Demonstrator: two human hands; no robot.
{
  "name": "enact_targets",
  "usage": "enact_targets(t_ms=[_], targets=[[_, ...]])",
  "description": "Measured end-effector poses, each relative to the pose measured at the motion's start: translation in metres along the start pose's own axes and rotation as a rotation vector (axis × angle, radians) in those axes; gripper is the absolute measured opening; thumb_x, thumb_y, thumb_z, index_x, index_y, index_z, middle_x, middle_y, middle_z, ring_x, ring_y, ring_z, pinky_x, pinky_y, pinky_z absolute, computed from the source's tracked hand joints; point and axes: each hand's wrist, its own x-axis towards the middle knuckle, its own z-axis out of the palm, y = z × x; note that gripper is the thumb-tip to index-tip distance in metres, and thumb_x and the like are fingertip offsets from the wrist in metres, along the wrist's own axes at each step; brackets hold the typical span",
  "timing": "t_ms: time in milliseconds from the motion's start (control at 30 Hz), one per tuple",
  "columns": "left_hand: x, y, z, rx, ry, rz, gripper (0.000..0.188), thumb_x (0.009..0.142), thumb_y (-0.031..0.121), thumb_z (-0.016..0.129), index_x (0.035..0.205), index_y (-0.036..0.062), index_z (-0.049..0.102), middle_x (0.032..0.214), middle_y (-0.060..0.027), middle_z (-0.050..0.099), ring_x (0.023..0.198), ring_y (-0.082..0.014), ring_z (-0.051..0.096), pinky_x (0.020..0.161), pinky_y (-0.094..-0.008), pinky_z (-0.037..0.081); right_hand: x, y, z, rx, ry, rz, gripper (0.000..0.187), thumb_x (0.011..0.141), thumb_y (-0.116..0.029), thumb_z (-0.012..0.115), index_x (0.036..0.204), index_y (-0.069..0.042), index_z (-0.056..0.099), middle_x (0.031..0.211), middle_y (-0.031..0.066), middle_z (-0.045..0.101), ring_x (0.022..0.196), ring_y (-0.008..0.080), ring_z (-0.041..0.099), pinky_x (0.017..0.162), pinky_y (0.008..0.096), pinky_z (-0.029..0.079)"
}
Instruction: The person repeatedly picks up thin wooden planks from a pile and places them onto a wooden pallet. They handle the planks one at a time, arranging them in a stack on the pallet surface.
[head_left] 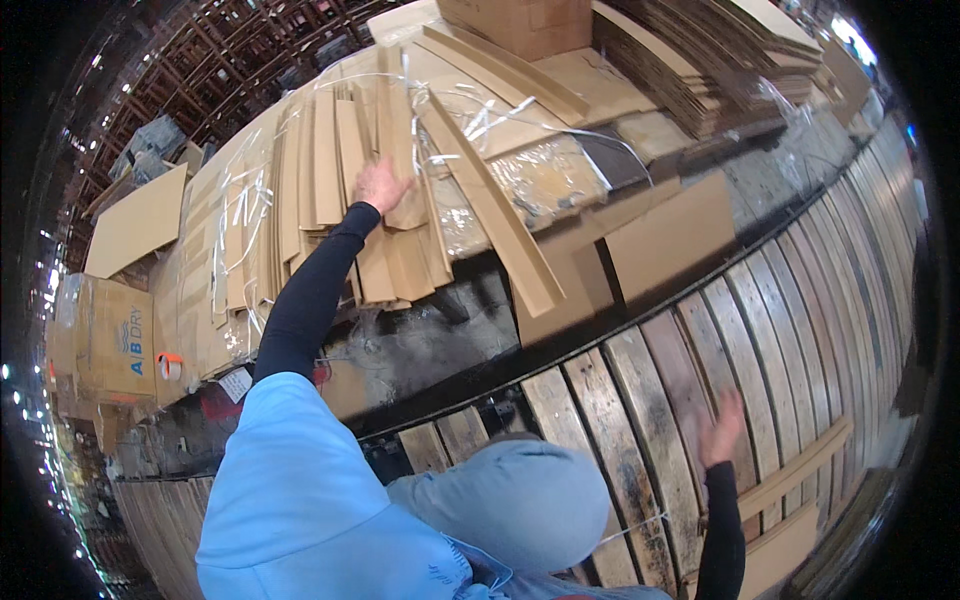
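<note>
My left hand [378, 187] reaches out over a pile of folded brown cardboard strips [325, 165]. It rests on the upper part of the pile, thumb and fingers apart. A longer cardboard angle strip [495, 205] lies slanted just right of it, its near end jutting past the pile. Off to the right, my right hand [722, 432] hovers above wooden slats [655, 400], empty, slightly blurred, fingers stretched. Close to that hand, more cardboard strips [800, 465] lie across the slats.
Loose white straps [490, 120] are strewn among the strips. A large cardboard box [525, 25] and stacked flat cardboard [690, 70] stand at the back. At the left are another box [110, 340] and an orange tape roll [170, 366]. A dark gap [440, 405] separates the pile from the slats.
</note>
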Motion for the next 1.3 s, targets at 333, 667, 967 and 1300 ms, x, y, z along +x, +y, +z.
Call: enact_targets(t_ms=[333,667,967,1300], targets=[[0.095,-0.005,0.074,-0.304,0.143,-0.383,0.064,0.081,0.024,0.074,0.135,0.0047,0.045,0.152,-0.0314,0.029,0.135,-0.0474,0.044,0.106,-0.0537,0.047,0.148,-0.294,0.103,0.915,-0.217,-0.003,0.062,0.097,-0.031,0.066,0.142,0.007,0.045,0.134,0.0231,0.058,0.12,0.0302,0.058,0.104,0.0394,0.045],[0.156,-0.049,0.085,-0.932,0.012,-0.499,0.047,0.083,0.01,0.069,0.126,-0.0013,0.051,0.116,-0.0219,0.066,0.111,-0.0348,0.066,0.092,-0.0466,0.057,0.144,-0.374,0.107,1.194,-0.564,0.284,0.031,0.101,-0.015,0.057,0.13,-0.003,0.064,0.104,0.0066,0.071,0.087,0.0175,0.07,0.074,0.0362,0.061],[-0.014,-0.006,0.048,-1.502,-0.734,-0.406,0.03,0.093,0.025,0.058,0.113,0.0036,0.063,0.097,-0.0098,0.072,0.086,-0.0226,0.072,0.078,-0.0381,0.061,0.135,-0.359,0.107,1.064,-0.391,0.057,0.041,0.099,-0.019,0.062,0.133,0.003,0.06,0.116,0.0152,0.072,0.101,0.0247,0.07,0.088,0.0337,0.054],[-0.027,0.016,0.093,-1.622,-0.386,-0.469,0.036,0.095,0.034,0.054,0.118,0.0067,0.056,0.104,-0.0142,0.067,0.096,-0.0285,0.067,0.085,-0.0477,0.056,0.146,-0.435,0.068,1.898,-0.915,0.471,0.056,0.101,-0.038,0.062,0.14,0.0,0.051,0.12,0.0064,0.066,0.106,0.0123,0.063,0.088,0.0278,0.053]])
